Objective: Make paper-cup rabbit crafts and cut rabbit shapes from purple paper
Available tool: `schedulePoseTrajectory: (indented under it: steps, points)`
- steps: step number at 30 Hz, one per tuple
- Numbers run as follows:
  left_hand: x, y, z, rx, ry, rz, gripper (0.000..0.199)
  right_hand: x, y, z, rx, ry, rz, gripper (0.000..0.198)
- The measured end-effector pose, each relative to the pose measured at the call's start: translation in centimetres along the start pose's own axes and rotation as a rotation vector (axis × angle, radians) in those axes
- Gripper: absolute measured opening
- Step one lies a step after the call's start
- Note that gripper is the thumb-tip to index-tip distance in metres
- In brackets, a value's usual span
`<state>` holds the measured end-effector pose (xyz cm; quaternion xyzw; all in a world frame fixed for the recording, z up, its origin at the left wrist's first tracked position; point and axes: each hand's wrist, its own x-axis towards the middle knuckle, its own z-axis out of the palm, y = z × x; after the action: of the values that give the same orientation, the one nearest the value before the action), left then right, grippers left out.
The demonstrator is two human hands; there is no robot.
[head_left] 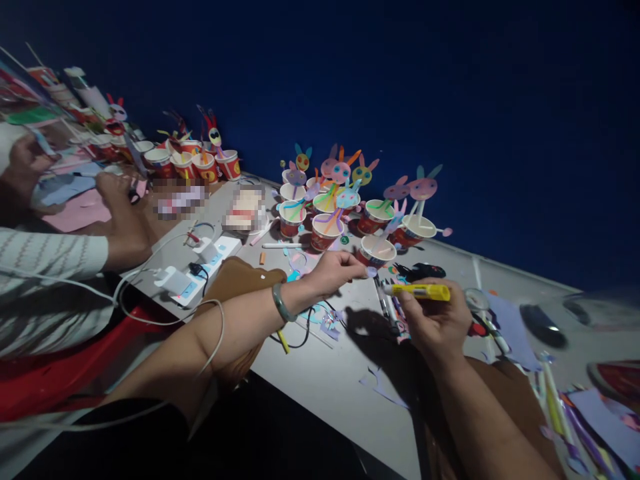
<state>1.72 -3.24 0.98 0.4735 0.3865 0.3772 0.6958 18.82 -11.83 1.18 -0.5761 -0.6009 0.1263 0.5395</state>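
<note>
My left hand (pixel 336 272), with a green bangle on the wrist, pinches a small pale purple paper piece (pixel 371 272) between thumb and fingertips. That piece sits right by the rim of the nearest paper cup (pixel 379 252); whether it is joined to the cup I cannot tell. A pale purple eared paper figure (pixel 397 219) rises at this cup. My right hand (pixel 440 327) is closed around a yellow marker-like tube (pixel 425 292), its whitish tip pointing left toward the paper piece. Below the tip lie several dark pens (pixel 387 307).
More paper cups (pixel 327 230) with paper rabbit heads stand along the back edge. A white power strip (pixel 207 270) with chargers and cables lies left. Paper scraps (pixel 330 330) litter the table. A co-worker's arm (pixel 123 220) rests at far left. Purple paper (pixel 510 330) lies right.
</note>
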Motion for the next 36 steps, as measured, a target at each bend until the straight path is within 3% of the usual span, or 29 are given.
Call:
schedulePoseTrajectory:
  steps: [3, 7, 10, 15, 21, 26, 32, 36]
  points:
    - [0.0, -0.6, 0.2, 0.025, -0.005, 0.019, 0.013, -0.1, -0.6, 0.6, 0.172, 0.023, 0.147, 0.022]
    - [0.0, -1.0, 0.4, 0.009, -0.036, 0.025, 0.013, -0.4, -0.6, 0.9, 0.118, 0.034, 0.131, 0.025]
    - [-0.1, -0.9, 0.5, -0.019, -0.066, 0.026, 0.014, -0.6, 0.1, 0.9, -0.046, 0.028, -0.006, 0.026]
    - [-0.2, -1.2, 0.6, 0.018, -0.066, 0.062, 0.017, -0.5, 1.3, 1.1, -0.317, 0.032, -0.381, 0.023]
    - [-0.2, -1.7, 0.7, 0.023, -0.044, 0.125, 0.02, -0.4, 2.0, 1.6, -0.468, 0.028, -0.537, 0.012]
    - [-0.2, -1.5, 0.6, 0.076, -0.011, 0.117, 0.015, -0.3, 2.1, 1.5, -0.478, 0.042, -0.516, 0.013]
    - [-0.2, -1.1, 0.6, 0.067, 0.013, 0.083, 0.017, -0.3, 0.8, 1.2, -0.343, 0.238, -0.41, 0.023]
    - [-0.3, -1.1, 0.7, 0.052, -0.018, 0.084, 0.014, -0.6, 0.7, 1.4, -0.183, 0.132, -0.283, 0.023]
